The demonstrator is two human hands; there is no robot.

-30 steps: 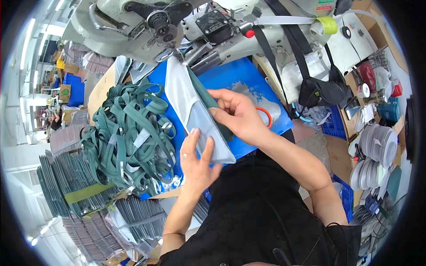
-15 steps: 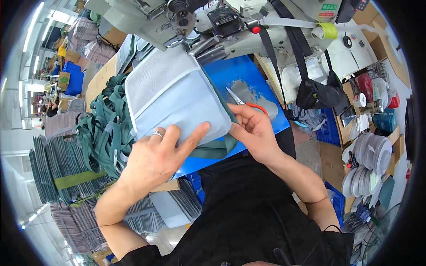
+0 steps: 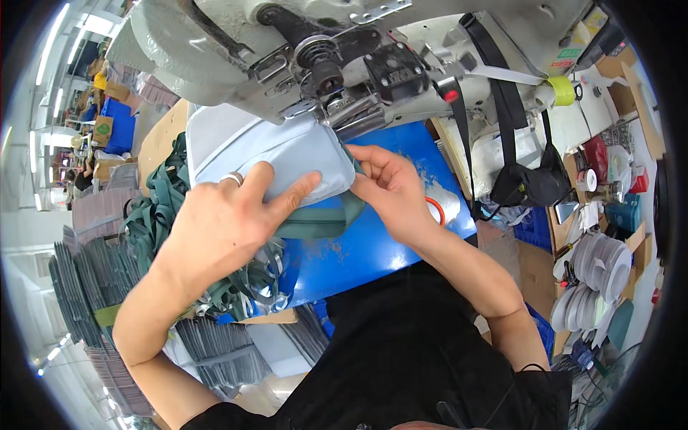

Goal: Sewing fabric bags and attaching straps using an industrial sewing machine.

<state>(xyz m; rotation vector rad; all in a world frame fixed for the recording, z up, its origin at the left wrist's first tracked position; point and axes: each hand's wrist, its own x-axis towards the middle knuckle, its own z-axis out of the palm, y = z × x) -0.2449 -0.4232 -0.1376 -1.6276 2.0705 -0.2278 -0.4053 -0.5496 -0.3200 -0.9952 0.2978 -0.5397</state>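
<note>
A pale blue fabric panel (image 3: 290,161) with rounded corners and a mesh part lies under the head of the sewing machine (image 3: 324,68). My left hand (image 3: 226,215) presses on its near left part, fingers spread, a ring on one of them. At the panel's right edge, my right hand (image 3: 394,190) pinches a dark green fabric strip (image 3: 312,223) between thumb and fingers. That strip runs along the panel's edge and loops below its near corner. Where the panel meets the needle, the machine's parts hide it. Beside my right hand shows the orange-red handle of scissors (image 3: 436,210), mostly covered.
The work surface is a blue board (image 3: 315,272). Tangled green strips (image 3: 150,222) hang at the left, near stacked panels (image 3: 89,276). A black pouch (image 3: 530,183) hangs from straps at the right. White rolls (image 3: 602,261) stand farther right.
The view has shifted, so the machine appears lower and larger. The panel sits farther under the machine head, with both hands following it. My right hand now covers the scissors' blades.
</note>
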